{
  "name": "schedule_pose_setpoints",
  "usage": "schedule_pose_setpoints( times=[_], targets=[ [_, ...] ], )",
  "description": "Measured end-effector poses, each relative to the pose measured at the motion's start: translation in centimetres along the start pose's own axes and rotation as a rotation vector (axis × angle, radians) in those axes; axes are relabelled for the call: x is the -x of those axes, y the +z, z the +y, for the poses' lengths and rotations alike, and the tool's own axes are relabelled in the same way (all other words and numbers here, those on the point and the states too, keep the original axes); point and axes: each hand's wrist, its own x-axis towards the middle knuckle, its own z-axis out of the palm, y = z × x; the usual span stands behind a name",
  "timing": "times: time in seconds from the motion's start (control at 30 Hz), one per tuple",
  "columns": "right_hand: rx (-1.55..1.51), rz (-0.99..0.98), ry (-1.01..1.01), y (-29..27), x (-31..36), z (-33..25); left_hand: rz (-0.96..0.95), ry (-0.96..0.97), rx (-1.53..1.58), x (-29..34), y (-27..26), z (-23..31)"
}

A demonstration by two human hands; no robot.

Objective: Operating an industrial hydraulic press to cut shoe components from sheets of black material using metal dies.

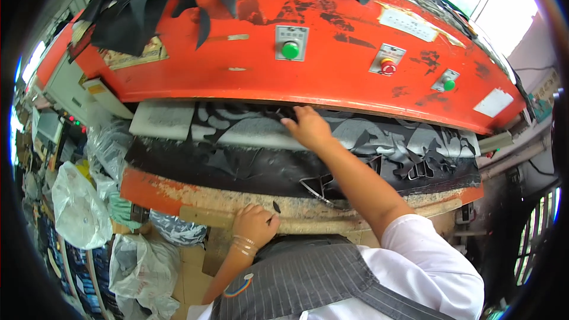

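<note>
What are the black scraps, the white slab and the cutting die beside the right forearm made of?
Black scraps: probably leather or imitation, matte, thin, limply creased. White slab: perhaps plastic, dull, evenly pale. Cutting die: likely steel, its thin edge glinting.

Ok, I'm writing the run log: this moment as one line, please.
right hand: at black cut-out material on white board | left hand: on wooden rail | right grip: unclear

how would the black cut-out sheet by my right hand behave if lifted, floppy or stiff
The black cut-out sheet is probably floppy: similar-looking black scraps hang limply over the red machine. It is likely light for its spread, with many openings showing the white board beneath. Its narrow strips might stretch or snag if tugged.
</note>
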Motion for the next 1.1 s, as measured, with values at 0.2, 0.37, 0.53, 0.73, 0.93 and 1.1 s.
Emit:
schedule_pose_setpoints(
  times=[0.2, 0.37, 0.53, 0.73, 0.93, 1.1],
  targets=[
    [0.07, -0.065, -0.078, 3.9, -5.0, -1.1, -0.106, 0.015, 0.071, -1.7, -1.3, -1.4],
    [-0.293, -0.043, -0.047, 0.1, -7.2, 5.7, -0.307, -0.086, 0.305, -3.8, -2.0, -2.3],
    [-0.056, -0.048, -0.082, -2.0, -2.5, 7.4, 0.001, 0.075, 0.415, -11.3, -1.9, -2.5],
    [-0.079, 0.144, -0.281, -0.4, -0.3, 8.2, 0.054, 0.248, 0.235, -19.3, 3.3, -2.7],
    [-0.049, 0.164, -0.293, -0.6, 1.1, 9.6, 0.036, 0.245, 0.159, -19.8, 5.3, -2.4],
    [-0.016, 0.148, -0.31, -1.2, 0.7, 9.3, 0.047, 0.22, 0.168, -20.2, 4.9, -1.8]
  ],
)
